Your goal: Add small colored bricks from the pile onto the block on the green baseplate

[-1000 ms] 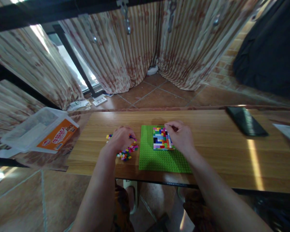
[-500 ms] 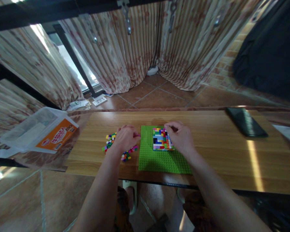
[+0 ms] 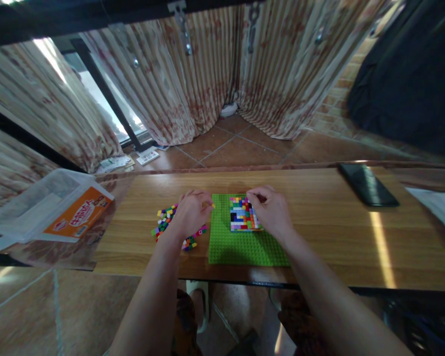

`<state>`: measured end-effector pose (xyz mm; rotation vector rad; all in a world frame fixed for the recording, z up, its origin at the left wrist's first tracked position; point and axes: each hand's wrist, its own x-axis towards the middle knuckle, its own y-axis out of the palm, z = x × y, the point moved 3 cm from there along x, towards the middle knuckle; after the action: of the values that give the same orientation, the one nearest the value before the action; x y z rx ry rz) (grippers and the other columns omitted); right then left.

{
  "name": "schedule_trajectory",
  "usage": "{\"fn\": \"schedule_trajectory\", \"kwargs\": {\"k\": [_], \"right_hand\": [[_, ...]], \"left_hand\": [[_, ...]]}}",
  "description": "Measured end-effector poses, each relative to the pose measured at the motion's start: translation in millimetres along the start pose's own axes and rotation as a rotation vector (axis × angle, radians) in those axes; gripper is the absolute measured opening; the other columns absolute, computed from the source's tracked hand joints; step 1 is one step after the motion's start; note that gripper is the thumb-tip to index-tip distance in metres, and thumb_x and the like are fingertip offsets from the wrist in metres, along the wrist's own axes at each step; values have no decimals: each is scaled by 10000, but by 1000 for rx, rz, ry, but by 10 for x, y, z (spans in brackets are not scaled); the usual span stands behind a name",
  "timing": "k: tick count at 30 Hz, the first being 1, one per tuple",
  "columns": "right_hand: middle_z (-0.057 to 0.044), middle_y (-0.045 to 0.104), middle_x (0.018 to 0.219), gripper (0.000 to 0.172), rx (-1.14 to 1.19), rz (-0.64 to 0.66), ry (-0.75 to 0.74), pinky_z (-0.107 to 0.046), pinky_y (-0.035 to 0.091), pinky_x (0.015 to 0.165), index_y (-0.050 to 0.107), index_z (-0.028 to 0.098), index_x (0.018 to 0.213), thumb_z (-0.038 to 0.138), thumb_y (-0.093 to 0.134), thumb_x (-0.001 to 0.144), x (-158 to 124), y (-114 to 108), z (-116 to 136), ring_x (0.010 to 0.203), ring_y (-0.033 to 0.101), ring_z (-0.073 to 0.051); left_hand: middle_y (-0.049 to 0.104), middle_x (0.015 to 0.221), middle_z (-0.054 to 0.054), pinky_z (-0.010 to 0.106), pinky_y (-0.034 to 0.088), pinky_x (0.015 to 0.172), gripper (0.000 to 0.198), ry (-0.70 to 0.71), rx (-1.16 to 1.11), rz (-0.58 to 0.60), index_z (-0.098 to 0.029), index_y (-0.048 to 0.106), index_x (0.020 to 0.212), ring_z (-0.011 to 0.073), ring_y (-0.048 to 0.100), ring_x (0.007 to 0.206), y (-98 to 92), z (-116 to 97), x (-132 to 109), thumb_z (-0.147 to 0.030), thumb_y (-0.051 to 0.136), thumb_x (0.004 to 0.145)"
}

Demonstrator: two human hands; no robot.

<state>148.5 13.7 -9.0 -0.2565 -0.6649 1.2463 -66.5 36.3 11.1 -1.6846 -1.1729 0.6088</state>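
Note:
My left hand [image 3: 193, 211] is closed in a pinch beside the left edge of the green baseplate [image 3: 222, 249], with a small yellow toy brick [image 3: 213, 205] at its fingertips. Partly under that hand and wrist lies a pile of loose coloured bricks [image 3: 165, 221]. On the baseplate sits a low rectangular block of many-coloured bricks [image 3: 241, 217]. My right hand [image 3: 270, 207] is closed at the far right corner of this block and covers its right side. Whatever its fingertips pinch, if anything, is hidden.
A dark phone [image 3: 369, 184] lies on the right of the wooden table [image 3: 319, 247]. Beyond the table's left end stands a clear plastic tub [image 3: 70, 183] with an orange label. Patterned curtains [image 3: 193, 99] hang behind the table.
A yellow brick now shows at my left fingertips. My right hand stays at the block's far right corner. The whole view has shifted slightly.

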Motion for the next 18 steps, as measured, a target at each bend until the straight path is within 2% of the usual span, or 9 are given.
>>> {"fn": "schedule_trajectory", "kwargs": {"k": [4,9,18], "right_hand": [[-55,683,800,203,-17,-6,-27,-311,462,710,719,184,765,260,552,853,2,-6,17,738,620,-187],[-56,688,812,202,-18,-3,-26,-312,465,709,723,192,784,267,550,856,-2,-8,18,746,625,-189],[-59,691,811,212,-30,-1,-19,-316,468,706,722,197,773,277,543,853,0,-12,34,734,623,-188]], "left_hand": [[699,1122,45,399,438,1010,89,92,-110,-81,-206,693,874,209,609,1091,24,-190,11,-202,605,861],[701,1147,22,407,398,1033,74,175,-115,-82,-225,692,894,206,595,1116,143,-419,26,-224,624,867],[701,1158,19,399,363,1023,23,181,-84,-89,-213,685,815,207,590,1100,264,-521,100,-204,664,819]]}}
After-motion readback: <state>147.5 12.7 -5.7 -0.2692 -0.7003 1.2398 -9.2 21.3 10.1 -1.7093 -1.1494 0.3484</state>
